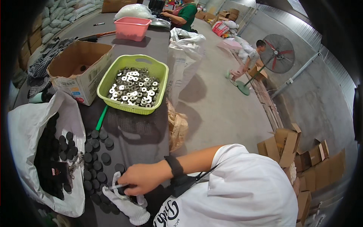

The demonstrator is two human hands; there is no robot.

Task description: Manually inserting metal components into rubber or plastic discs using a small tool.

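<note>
My left hand point(127, 207), in a white knitted glove, is curled near the table's front edge around a dark round piece point(121, 190), apparently a black disc, partly hidden by my fingers. Above it my bare right hand point(143, 179), with a black band at the wrist, is closed in a pinch on a slim silvery tool point(115, 187) whose tip reaches the glove. Loose black discs point(97, 165) lie spread on the grey tabletop to the left of both hands. Beside them an opened white sack point(23, 132) holds many more black discs and a small chain.
A green basket point(163, 85) full of metal washer-like parts stands beyond the discs, a green handle point(101, 118) beside it. Behind are a cardboard box point(96, 81) and a pink tub point(132, 26). A co-worker in green point(186, 17) sits far off; another person point(251, 60) is near a fan point(278, 53).
</note>
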